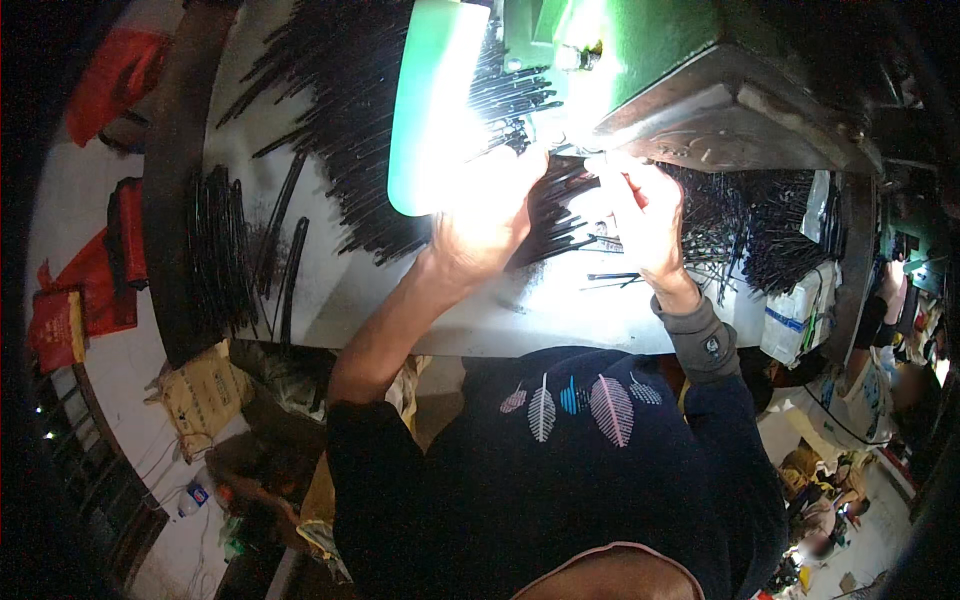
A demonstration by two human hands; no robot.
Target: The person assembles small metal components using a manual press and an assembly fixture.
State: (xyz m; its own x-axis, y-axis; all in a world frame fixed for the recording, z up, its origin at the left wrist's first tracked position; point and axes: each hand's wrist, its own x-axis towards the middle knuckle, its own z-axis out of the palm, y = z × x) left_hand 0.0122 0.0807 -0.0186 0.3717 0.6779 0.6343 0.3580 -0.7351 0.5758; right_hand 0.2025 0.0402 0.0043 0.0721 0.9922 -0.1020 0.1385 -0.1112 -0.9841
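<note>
My left hand is raised to the bright working spot under a green machine, its fingers pressed together. Facing it, my right hand pinches with thumb and forefinger at the same spot. Glare washes out the fingertips, so whatever they hold cannot be made out. A pale green guard or lamp shade stands by the left hand. Beyond and left of that hand lies a broad heap of thin black rods. Short black rods lie on the white tabletop below my hands.
More black rods lie along the table's left side. At the right are another rod pile and a white package. Red bags and a tan sack sit off to the left. Other people are at the lower right.
</note>
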